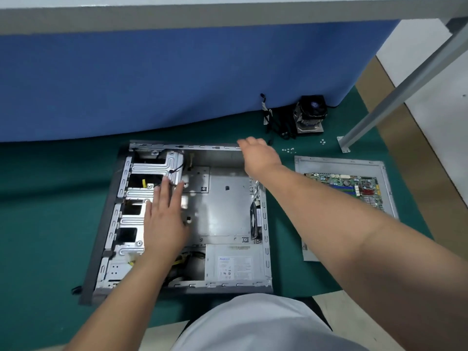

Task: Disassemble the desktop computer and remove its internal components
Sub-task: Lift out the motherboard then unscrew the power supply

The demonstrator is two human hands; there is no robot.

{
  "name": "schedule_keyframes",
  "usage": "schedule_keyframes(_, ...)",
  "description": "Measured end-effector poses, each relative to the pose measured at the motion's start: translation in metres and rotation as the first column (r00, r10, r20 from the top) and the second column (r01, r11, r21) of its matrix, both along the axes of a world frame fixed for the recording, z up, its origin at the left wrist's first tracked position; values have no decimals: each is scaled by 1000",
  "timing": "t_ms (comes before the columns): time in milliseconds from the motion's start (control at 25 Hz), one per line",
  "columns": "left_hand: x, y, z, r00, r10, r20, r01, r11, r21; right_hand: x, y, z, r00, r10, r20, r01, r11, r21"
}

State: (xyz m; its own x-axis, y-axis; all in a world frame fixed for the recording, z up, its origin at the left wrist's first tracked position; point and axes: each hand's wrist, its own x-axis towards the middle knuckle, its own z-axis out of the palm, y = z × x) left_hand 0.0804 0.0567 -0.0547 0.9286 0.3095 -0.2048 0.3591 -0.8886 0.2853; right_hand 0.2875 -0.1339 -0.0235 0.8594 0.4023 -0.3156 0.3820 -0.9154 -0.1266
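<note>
1. The computer case (pixel 222 198) lies open on its side on the green mat; motherboard (pixel 352 188) is already out, well to the right of the case.
2. Left hand (pixel 164 214), fingers straight and spread, rests flat on the drive cage (pixel 152 171) at the case's left side.
3. Right hand (pixel 258 153) sits at the case's far rim; grip or not, can't tell.
4. Cage runs near-to-far along that left wall, so I'd guess the left hand is the closer one to lift it.
</note>
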Motion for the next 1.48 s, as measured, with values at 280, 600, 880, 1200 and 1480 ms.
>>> schedule_keyframes(280,2,-2,-4,1000,6,30,-6,1000,-2,1,-4,2,988,84,132,-69,991,-112)
schedule_keyframes(600,26,3,3,987,-158,4,158,986,56,-18,-59,1,994,0,111,10,996,-86)
schedule_keyframes(880,71,10,14,958,-286,-19,286,949,130,-72,-103,3,983,-182,35,184,979,-82)
schedule_keyframes(1200,119,-7,15,915,-402,-27,397,888,231,-121,-116,3,952,-290,-100,281,955,-100)
schedule_keyframes(1480,68,1,6,977,-192,95,169,964,205,-104,-116,3,924,-299,-237,303,953,-21)
